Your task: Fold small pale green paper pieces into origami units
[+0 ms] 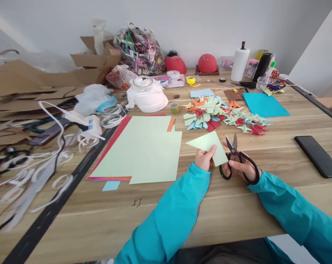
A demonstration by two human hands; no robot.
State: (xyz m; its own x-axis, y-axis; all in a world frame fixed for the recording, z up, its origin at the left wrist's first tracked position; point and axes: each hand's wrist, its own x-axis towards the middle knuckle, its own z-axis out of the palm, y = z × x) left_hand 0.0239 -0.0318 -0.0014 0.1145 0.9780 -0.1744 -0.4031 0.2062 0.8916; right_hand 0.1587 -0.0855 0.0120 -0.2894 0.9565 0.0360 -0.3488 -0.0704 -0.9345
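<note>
My left hand (203,158) pinches a small pale green piece of paper (209,145), held just above the wooden table (237,205). Black-handled scissors (236,160) sit in my right hand (241,167), fingers through the loops, blades pointing up beside the paper's right edge. Both arms wear teal sleeves. To the left lies a large pale green sheet (142,150) with cut corners, on top of red and orange sheets.
A heap of folded paper cranes (223,115) lies behind my hands, with a blue sheet (265,104) further right. A black phone (318,156) rests at the right. Cardboard, tape strips and cables crowd the left; a paper-towel roll (239,63) and bottles stand at the back.
</note>
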